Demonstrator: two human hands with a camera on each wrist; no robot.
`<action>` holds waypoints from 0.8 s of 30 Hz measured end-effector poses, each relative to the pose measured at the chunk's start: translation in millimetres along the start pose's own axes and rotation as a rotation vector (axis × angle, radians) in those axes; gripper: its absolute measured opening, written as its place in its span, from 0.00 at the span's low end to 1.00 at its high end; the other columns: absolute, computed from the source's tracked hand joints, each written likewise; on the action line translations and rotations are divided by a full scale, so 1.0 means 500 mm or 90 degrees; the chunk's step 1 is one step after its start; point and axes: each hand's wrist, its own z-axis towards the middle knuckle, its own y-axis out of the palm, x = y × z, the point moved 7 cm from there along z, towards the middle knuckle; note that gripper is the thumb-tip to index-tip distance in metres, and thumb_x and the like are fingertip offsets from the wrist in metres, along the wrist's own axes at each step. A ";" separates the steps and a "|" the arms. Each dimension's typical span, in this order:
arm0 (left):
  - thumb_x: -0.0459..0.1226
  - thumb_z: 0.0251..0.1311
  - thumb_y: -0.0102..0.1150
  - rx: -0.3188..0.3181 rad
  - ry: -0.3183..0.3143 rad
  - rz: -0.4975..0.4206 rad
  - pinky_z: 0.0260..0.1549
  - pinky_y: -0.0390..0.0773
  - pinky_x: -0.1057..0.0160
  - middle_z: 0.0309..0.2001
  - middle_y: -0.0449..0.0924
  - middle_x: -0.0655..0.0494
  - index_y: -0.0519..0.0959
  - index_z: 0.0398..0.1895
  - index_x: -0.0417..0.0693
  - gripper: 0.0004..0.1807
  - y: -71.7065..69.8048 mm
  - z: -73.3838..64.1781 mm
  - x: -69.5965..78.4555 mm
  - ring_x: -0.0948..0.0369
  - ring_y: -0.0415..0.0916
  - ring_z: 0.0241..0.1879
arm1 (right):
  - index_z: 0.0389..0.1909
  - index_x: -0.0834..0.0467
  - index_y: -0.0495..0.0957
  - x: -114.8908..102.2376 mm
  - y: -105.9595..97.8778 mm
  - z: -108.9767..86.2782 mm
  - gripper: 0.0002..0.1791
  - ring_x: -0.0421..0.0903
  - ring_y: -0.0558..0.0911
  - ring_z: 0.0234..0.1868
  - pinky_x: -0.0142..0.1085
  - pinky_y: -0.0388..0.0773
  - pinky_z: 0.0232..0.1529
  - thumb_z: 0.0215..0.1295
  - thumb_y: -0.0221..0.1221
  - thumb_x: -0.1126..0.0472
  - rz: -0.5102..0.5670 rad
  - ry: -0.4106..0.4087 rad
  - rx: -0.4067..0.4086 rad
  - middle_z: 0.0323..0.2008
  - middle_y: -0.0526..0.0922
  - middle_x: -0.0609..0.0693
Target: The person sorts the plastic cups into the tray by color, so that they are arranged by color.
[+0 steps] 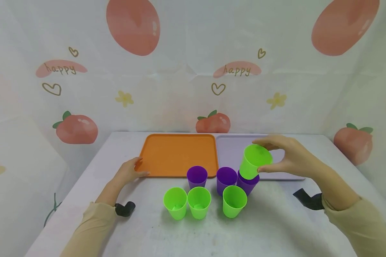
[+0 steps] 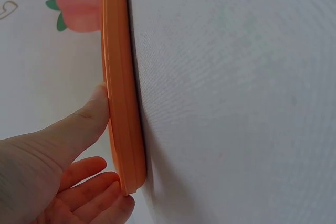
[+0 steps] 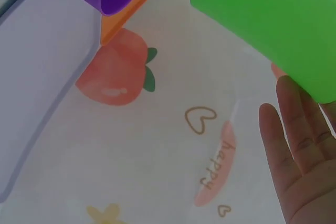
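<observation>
My right hand (image 1: 286,157) pinches a bright green cup (image 1: 252,164) between thumb and fingers, lifted and tilted, above the near edge of the lilac tray (image 1: 231,142). In the head view it overlaps a purple cup (image 1: 248,186) behind it. At the near left corner of an orange tray (image 1: 177,153), my left hand (image 1: 127,172) rests with its thumb along the rim (image 2: 119,87) and its fingers beside the corner. Two more purple cups (image 1: 197,175) (image 1: 226,182) stand mouth up, with three green cups (image 1: 175,203) (image 1: 199,203) (image 1: 233,202) in front of them.
Both trays lie side by side on the white table (image 1: 141,232), at its back. A white curtain (image 1: 167,96) printed with peaches rises right behind them. A black strap end (image 1: 308,200) hangs from the right wrist, another black strap (image 1: 125,209) from the left.
</observation>
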 end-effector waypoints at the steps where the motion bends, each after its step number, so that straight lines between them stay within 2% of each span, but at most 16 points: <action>1: 0.44 0.53 0.66 0.000 0.000 0.001 0.63 0.63 0.41 0.62 0.63 0.27 0.60 0.63 0.27 0.42 0.000 0.000 0.000 0.35 0.59 0.63 | 0.50 0.60 0.77 0.001 0.001 0.005 0.38 0.33 0.81 0.41 0.15 0.73 0.47 0.29 0.78 0.61 -0.003 0.005 -0.001 0.43 0.83 0.47; 10: 0.45 0.52 0.66 -0.006 -0.010 -0.003 0.63 0.63 0.41 0.62 0.63 0.28 0.60 0.64 0.28 0.43 -0.001 0.000 -0.001 0.35 0.60 0.63 | 0.51 0.61 0.77 0.010 0.018 0.044 0.37 0.34 0.80 0.39 0.26 0.81 0.43 0.32 0.77 0.60 -0.018 0.024 -0.020 0.40 0.82 0.45; 18: 0.44 0.53 0.65 -0.007 -0.012 -0.010 0.63 0.62 0.40 0.63 0.63 0.28 0.59 0.65 0.28 0.42 0.000 0.001 -0.002 0.35 0.59 0.63 | 0.49 0.60 0.79 0.014 0.037 0.082 0.33 0.37 0.77 0.35 0.39 0.84 0.40 0.35 0.76 0.60 0.008 0.029 -0.034 0.34 0.79 0.44; 24: 0.44 0.53 0.65 -0.011 -0.019 -0.017 0.64 0.62 0.40 0.64 0.62 0.29 0.58 0.65 0.28 0.43 0.003 0.002 -0.006 0.35 0.58 0.64 | 0.50 0.58 0.79 0.023 0.059 0.110 0.31 0.38 0.74 0.36 0.39 0.84 0.42 0.40 0.74 0.56 0.031 0.070 -0.072 0.33 0.78 0.45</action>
